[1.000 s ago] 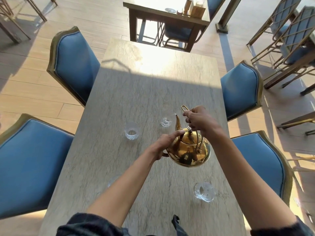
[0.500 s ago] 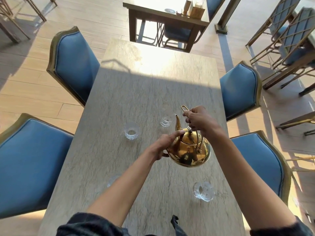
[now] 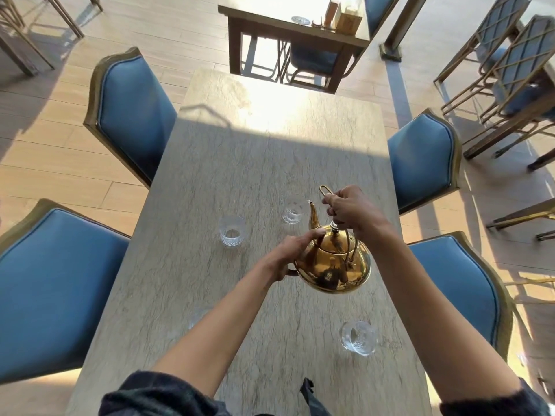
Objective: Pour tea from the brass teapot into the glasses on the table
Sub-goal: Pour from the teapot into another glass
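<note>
A shiny brass teapot (image 3: 333, 265) hangs above the stone table (image 3: 240, 163), tipped forward. Its spout tip sits at the rim of the far right glass (image 3: 292, 210). My right hand (image 3: 350, 211) grips the wire handle from above. My left hand (image 3: 289, 252) rests against the pot's left side with the thumb near the lid. A second clear glass (image 3: 231, 230) stands to the left of the first. Another glass (image 3: 359, 337) stands near me on the right. A fourth glass (image 3: 196, 318) shows faintly beside my left forearm, mostly hidden.
Blue padded chairs flank the table: two on the left (image 3: 132, 115) (image 3: 57, 289) and two on the right (image 3: 420, 159) (image 3: 459, 289). A wooden table (image 3: 288, 28) with small items stands beyond the far end. More chairs (image 3: 510, 61) crowd the upper right.
The teapot's spout has edged slightly closer to the far right glass. Both hands keep the same hold.
</note>
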### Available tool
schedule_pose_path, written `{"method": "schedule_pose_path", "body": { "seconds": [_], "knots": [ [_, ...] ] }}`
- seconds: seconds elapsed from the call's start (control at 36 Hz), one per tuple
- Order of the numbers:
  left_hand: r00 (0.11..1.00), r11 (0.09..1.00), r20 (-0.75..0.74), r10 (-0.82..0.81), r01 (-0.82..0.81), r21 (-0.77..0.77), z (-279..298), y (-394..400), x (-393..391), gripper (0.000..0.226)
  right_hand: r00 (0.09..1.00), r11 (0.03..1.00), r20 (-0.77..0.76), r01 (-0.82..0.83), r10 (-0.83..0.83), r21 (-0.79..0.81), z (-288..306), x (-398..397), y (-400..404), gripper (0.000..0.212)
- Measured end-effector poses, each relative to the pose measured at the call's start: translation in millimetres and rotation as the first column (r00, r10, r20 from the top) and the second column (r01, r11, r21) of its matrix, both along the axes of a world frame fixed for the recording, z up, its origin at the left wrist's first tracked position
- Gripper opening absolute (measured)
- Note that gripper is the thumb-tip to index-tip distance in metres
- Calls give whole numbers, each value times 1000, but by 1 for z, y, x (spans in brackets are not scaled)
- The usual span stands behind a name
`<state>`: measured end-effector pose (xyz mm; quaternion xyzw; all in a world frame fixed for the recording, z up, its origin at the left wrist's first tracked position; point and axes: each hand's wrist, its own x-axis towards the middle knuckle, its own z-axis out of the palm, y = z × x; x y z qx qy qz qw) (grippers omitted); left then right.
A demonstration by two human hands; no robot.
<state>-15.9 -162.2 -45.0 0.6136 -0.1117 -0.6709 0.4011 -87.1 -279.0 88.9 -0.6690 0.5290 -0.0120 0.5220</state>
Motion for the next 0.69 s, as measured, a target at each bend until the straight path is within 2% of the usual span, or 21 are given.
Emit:
{"method": "schedule_pose_path", "body": {
  "seconds": [0.42,0.69],
  "knots": [
    [1000,1000,-7,-1,1,2,-7,-2,1,82,1000,1000,6,-15,15,-7,0,0,1,23],
    [1000,1000,-9,10,-10,4,-8,-3,1,79,1000,1000,3,11,-11,-13,-4,2,-1,27]
  ]
}}
